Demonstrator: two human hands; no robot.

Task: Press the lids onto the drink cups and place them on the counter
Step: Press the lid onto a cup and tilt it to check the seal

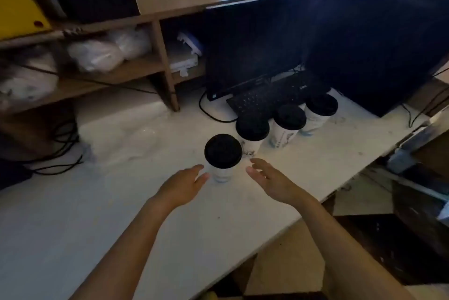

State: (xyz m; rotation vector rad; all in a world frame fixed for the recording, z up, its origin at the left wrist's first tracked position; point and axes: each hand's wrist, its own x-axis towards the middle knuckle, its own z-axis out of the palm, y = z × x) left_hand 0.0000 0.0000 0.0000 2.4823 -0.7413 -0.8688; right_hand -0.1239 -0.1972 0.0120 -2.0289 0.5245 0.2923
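Head view shows both your hands spread wide and holding nothing, one on each side of the nearest drink cup (222, 166). Your left hand (181, 184) sits just beside the cup's lower wall, fingertips close to it, though contact is too blurred to tell; your right hand (269, 178) is a little apart from it. That cup stands upright on the white desk (121, 202) with a black lid (223, 150) on top. Three more lidded cups stand in a diagonal row behind it: the second cup (252, 133), the third cup (288, 124), and the fourth cup (320, 111), just in front of a black keyboard (264, 96) and a dark monitor (252, 49).
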